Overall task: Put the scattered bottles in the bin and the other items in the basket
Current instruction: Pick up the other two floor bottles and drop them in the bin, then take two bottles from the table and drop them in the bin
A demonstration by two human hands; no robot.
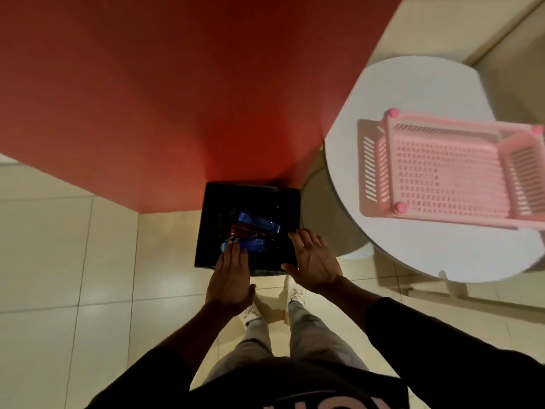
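A black square bin point(212, 202) stands on the floor against a red wall. Inside it lie bottles with blue labels point(259, 223) and one with a red label point(244, 230). My left hand point(231, 276) hovers over the bin's near left edge, palm down, fingers apart, holding nothing. My right hand point(314, 259) is above the bin's near right corner, palm up and empty. A pink slotted basket point(448, 169) sits on a round white table point(413, 93) to the right; nothing shows inside it.
The red wall point(162, 98) rises right behind the bin. Pale floor tiles point(73, 261) spread to the left. My legs and white shoes point(295, 293) stand just before the bin. The table's edge is close to my right arm.
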